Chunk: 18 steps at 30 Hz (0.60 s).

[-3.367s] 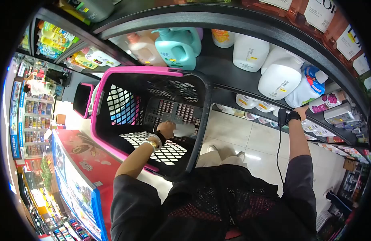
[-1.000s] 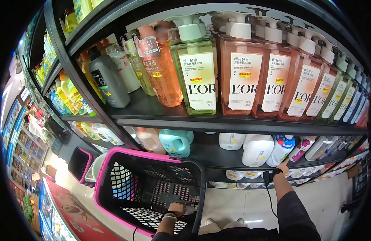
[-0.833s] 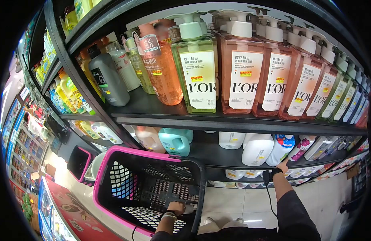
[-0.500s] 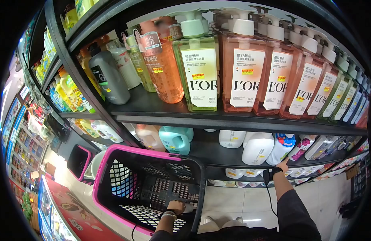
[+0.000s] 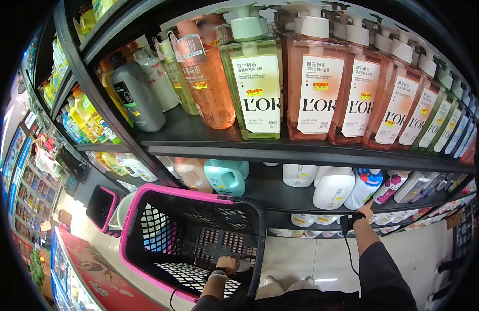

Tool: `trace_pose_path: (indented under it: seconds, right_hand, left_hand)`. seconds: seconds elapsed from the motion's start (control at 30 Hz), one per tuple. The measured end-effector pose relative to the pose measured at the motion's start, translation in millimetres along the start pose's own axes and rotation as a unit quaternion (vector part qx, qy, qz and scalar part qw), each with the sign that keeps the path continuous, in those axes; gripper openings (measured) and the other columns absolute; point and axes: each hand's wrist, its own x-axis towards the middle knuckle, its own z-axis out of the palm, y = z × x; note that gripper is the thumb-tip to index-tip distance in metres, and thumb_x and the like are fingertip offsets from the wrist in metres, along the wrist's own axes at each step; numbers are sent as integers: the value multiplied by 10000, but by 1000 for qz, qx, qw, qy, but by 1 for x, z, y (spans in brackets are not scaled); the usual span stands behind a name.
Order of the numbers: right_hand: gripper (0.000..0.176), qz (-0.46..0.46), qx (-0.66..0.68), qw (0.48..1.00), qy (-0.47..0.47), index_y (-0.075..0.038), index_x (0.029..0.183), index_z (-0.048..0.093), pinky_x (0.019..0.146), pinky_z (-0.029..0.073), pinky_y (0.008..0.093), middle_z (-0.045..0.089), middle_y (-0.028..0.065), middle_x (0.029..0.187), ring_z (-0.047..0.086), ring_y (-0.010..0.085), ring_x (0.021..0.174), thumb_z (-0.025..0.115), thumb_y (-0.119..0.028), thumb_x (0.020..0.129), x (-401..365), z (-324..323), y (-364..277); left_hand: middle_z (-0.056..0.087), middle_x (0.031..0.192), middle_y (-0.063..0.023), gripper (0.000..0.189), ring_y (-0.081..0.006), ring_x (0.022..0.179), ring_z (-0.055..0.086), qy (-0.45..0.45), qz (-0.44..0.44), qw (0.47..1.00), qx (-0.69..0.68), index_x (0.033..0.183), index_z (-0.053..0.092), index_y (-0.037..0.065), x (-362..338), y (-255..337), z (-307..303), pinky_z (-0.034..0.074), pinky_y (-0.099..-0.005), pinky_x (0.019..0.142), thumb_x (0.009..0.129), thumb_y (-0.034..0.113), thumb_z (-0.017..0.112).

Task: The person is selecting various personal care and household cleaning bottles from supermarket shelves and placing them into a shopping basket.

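My left hand is down inside the black shopping basket with the pink rim. Its fingers are curled against a small pale, rounded thing, mostly hidden, and I cannot tell what it is. At the lower shelf's front edge, my right hand has a finger stretched out, with nothing visible in its grasp. Just above it stand a white bottle with a blue and red label and a white-and-magenta bottle. A large white bottle is a little to their left.
Pump bottles of body wash line the upper shelf, with a grey bottle at its left. A turquoise jug stands behind the basket. Another pink-rimmed basket sits on the floor at left, near a red display counter.
The view has shifted slightly, so the shelf bottles appear a little higher. Both hands stay in nearly the same places.
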Motion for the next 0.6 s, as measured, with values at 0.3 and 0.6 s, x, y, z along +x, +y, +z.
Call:
trace_pose_path:
  seconds: [0.3,0.6]
  right_hand:
    - [902,11,-8,1000,-4,173,994,551,847,428,446,588,315,1018,559,444,953,528,-688,725,10,4,5]
    - [898,13,-8,1000,-7,168,955,572,849,424,451,593,319,996,557,449,953,509,-698,727,2,-1,-1]
  left_hand:
    - [672,805,-134,244,-297,708,658,-16,-1,1000,-5,842,660,91,2,-3,3,529,-420,621,792,253,485]
    - [672,811,-137,254,-296,728,662,-29,-17,999,10,847,661,91,2,0,0,528,-418,636,800,262,479]
